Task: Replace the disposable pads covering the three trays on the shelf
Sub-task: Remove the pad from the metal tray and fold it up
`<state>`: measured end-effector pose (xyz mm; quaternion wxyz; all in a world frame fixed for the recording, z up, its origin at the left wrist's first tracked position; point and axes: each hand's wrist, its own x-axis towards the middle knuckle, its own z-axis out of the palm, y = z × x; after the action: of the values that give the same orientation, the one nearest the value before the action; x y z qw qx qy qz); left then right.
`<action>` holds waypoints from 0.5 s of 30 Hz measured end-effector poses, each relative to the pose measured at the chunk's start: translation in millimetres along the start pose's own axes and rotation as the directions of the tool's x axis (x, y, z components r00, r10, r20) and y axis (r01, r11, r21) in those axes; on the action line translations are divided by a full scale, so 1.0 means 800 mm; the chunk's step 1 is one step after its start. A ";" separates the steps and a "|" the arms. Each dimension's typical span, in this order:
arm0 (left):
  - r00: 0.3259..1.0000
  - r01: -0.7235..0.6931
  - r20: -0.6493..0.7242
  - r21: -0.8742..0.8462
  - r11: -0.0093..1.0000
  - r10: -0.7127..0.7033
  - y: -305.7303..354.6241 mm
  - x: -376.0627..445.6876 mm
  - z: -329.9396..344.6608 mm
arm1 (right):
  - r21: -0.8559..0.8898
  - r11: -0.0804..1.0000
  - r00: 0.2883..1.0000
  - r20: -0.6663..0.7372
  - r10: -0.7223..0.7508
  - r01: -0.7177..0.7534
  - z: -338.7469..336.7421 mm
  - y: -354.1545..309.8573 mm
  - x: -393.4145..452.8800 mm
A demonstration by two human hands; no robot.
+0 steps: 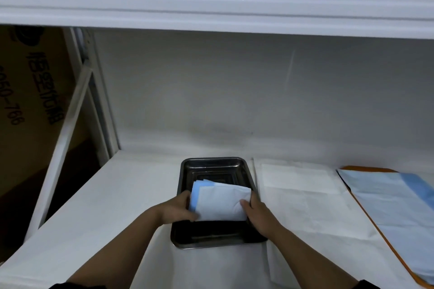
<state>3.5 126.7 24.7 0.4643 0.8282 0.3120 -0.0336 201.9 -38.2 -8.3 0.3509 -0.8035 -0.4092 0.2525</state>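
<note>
A person's left hand (178, 209) and right hand (254, 209) each hold a grip on opposite edges of a folded blue-and-white pad (220, 202), poised over the bare metal tray (211, 164) at the middle of the shelf (105, 195). At 3 o'clock lies a white-covered area (298, 195), then an orange-rimmed tray (366, 209) under a blue pad (399, 213). The step appears to be lining this tray; next, the pad likely needs unfolding and spreading flat.
</note>
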 end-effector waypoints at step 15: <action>0.914 -0.197 -0.098 0.739 0.644 0.393 -0.062 0.014 0.025 | -0.617 0.624 0.878 0.329 -0.348 0.479 0.007 0.026 0.004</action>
<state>-10.0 134.8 -27.2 0.0617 0.9795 0.1895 0.0290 209.2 -42.4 -28.3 0.0414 -0.7325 -0.6762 0.0668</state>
